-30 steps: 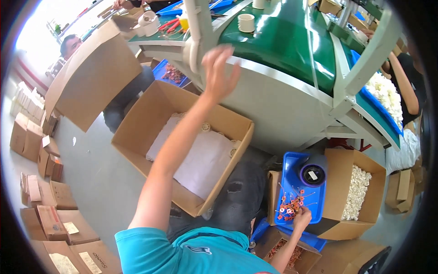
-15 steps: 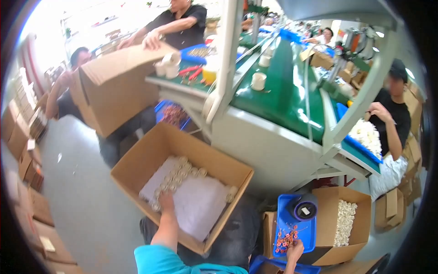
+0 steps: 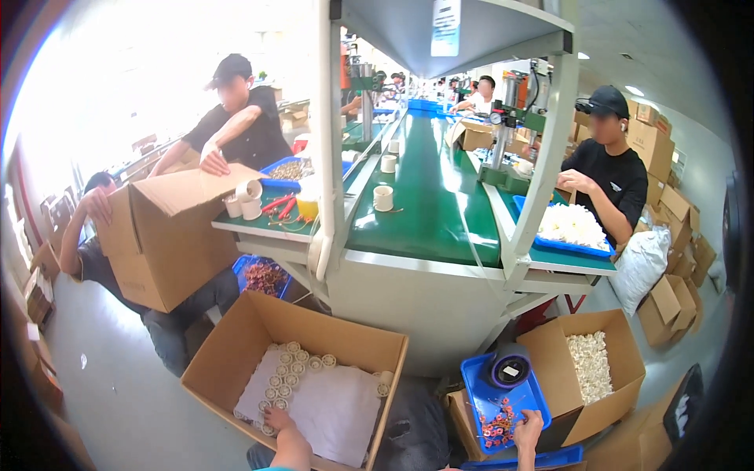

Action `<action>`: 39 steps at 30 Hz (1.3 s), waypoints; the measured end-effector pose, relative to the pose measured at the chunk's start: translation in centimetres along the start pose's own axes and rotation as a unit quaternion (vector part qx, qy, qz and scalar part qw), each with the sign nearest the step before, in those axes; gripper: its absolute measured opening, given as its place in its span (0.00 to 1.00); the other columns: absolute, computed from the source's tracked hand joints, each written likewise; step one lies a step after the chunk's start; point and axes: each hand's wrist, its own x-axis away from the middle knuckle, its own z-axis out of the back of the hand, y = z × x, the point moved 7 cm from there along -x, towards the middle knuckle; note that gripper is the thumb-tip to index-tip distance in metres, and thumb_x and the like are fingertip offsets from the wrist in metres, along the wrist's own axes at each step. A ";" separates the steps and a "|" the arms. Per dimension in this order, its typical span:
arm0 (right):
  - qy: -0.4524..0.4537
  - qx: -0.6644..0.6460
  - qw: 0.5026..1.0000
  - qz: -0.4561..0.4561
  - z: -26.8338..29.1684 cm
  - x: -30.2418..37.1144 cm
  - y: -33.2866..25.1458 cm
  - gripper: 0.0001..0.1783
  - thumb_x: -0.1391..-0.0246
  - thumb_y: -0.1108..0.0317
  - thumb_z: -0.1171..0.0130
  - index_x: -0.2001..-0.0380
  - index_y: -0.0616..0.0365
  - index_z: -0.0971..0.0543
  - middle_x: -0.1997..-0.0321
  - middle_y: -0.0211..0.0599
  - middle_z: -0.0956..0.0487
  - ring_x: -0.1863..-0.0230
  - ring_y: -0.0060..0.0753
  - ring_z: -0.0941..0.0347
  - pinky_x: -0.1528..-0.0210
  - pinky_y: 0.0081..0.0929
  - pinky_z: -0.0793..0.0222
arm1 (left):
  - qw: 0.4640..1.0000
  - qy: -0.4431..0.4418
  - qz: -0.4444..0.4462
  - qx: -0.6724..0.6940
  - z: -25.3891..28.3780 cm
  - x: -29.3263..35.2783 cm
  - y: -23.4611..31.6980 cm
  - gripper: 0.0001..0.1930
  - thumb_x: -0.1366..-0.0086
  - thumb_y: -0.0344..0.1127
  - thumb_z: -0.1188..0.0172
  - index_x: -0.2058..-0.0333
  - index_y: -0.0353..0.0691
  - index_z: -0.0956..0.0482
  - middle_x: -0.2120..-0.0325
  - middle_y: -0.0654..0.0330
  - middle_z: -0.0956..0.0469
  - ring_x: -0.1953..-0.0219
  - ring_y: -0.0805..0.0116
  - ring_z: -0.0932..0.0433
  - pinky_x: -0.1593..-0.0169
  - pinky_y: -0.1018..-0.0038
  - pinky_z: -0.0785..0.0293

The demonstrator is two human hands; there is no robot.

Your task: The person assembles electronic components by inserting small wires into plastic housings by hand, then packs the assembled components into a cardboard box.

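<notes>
A large open cardboard box [image 3: 314, 312] stands in front of me, with a white sheet [image 3: 330, 408] inside. On the sheet, several white round slotted parts [image 3: 292, 380] stand in rows along the left and far sides. My left hand [image 3: 281, 424] reaches into the near left of the box, its fingers curled round one of these parts at the row's near end. To the right, my right hand [image 3: 528, 429] is at the edge of a blue tray [image 3: 528, 399], fingertips pinched beside small red-orange pieces with thin leads [image 3: 495, 428]. Whatever those fingertips hold is too small to make out.
A black and purple round container [image 3: 509, 367] sits in the tray. Beside it, a cardboard box [image 3: 550, 345] contains many small white pieces [image 3: 589, 365]. Ahead is a green conveyor [image 3: 424, 212] carrying white cylinders [image 3: 383, 198]. Co-workers flank it; two at left handle a carton [image 3: 169, 243].
My view has tilted up and shifted right, showing more of the conveyor and co-workers. My left hand stays at the row's near end; my right hand remains by the red-orange pieces.
</notes>
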 end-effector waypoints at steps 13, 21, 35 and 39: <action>-0.028 -0.115 0.984 -0.132 3.5 -2.6 -2.8 0.13 0.60 0.79 0.36 0.66 0.70 0.18 0.74 0.54 0.19 0.69 0.46 0.21 0.65 0.35 0.26 | 0.894 -0.322 -0.283 -0.130 6.1 -3.9 3.5 0.26 0.47 0.37 0.32 0.48 0.41 0.22 0.46 0.53 0.24 0.46 0.59 0.23 0.49 0.60 0.23; 0.187 -0.164 0.968 -0.016 7.4 -2.5 -5.0 0.11 0.48 0.82 0.43 0.60 0.66 0.19 0.68 0.40 0.24 0.71 0.32 0.25 0.71 0.24 0.29 | 0.777 -0.323 -0.377 0.387 19.3 -1.0 7.3 0.29 0.60 0.32 0.25 0.56 0.36 0.22 0.62 0.54 0.18 0.56 0.61 0.19 0.51 0.67 0.23; -0.472 -0.615 0.603 -0.187 -4.4 11.4 -25.8 0.13 0.44 0.83 0.44 0.55 0.74 0.21 0.57 0.52 0.19 0.59 0.40 0.19 0.55 0.30 0.20 | 0.488 -0.439 -0.407 0.636 38.0 27.3 2.3 0.26 0.42 0.32 0.32 0.48 0.33 0.32 0.59 0.56 0.20 0.55 0.66 0.20 0.48 0.68 0.25; -0.529 -0.592 0.597 -0.118 -4.7 11.9 -28.5 0.12 0.44 0.82 0.43 0.56 0.74 0.21 0.57 0.49 0.19 0.58 0.40 0.18 0.54 0.29 0.20 | 0.398 -0.616 -0.301 0.609 34.6 26.6 0.1 0.25 0.41 0.32 0.34 0.48 0.33 0.33 0.62 0.56 0.20 0.57 0.63 0.19 0.49 0.66 0.24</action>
